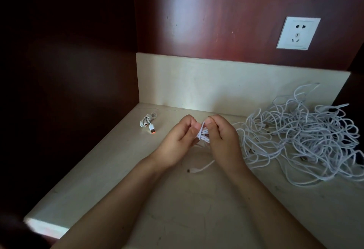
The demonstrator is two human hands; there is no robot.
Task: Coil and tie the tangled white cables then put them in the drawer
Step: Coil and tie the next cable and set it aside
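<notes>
item: small cable bundle (202, 133), pinched btwn left hand (182, 137) & right hand (220, 134); tangled pile (299, 136) at right; tied coil (148, 122) at left.

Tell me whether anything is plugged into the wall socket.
No, the wall socket shows only bare slots, and the tangled cables lie on the counter below it.

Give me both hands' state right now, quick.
Left hand: closed, pinching the folded white cable.
Right hand: closed, pinching the same folded white cable from the other side.
</notes>
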